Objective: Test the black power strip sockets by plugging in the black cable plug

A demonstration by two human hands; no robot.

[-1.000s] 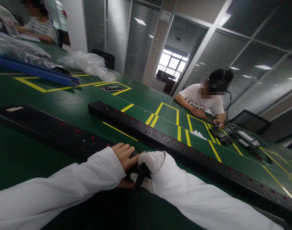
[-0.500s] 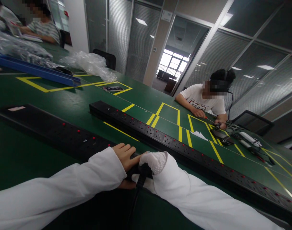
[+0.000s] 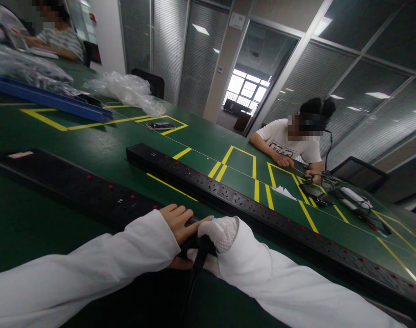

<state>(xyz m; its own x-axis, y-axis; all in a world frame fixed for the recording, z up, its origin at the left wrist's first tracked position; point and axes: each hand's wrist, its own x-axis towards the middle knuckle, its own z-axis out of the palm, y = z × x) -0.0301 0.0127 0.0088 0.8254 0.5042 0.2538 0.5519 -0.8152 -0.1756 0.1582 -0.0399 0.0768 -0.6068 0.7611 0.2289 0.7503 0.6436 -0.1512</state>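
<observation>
A long black power strip [image 3: 74,184] with red buttons lies across the green table [image 3: 33,228] in front of me. My bare left hand [image 3: 178,223] rests on its near end, fingers wrapped over the top and thumb underneath. My right hand [image 3: 219,232], in a white dotted glove, is closed around the same end where a black cable [image 3: 194,278] leaves it. Both arms wear white sleeves. A second long black power strip [image 3: 228,193] lies just beyond, running diagonally to the right edge.
Yellow tape marks boxes on the table [image 3: 252,168]. A person in a white T-shirt [image 3: 290,146] works with small tools and cables at the far right. A blue rail [image 3: 50,100] and crumpled plastic bags [image 3: 125,91] lie at the far left, near another seated person [image 3: 57,38].
</observation>
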